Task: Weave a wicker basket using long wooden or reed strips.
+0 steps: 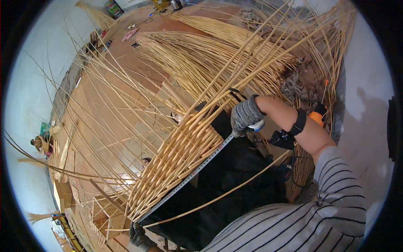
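Note:
A woven wicker panel (180,157) of pale rods lies slanted in front of me, its long loose stakes fanning out to the far left and far right. Along its near edge stretches the pulled-out blade of a tape measure (187,179). My right hand (245,115), in a grey knit glove, is closed around the white and blue case (257,125) by the panel's right end. At the lower left end, my gloved left hand (139,237) pinches the blade's tip against the weave's corner. One loose rod (222,199) crosses the black cloth (235,172) on my lap.
Large bundles of rods (184,59) lie on the brown floor beyond the panel. An orange and black tool (318,114) is beside my right forearm, near the right wall (365,126). Small woven pieces (107,214) stand at the lower left.

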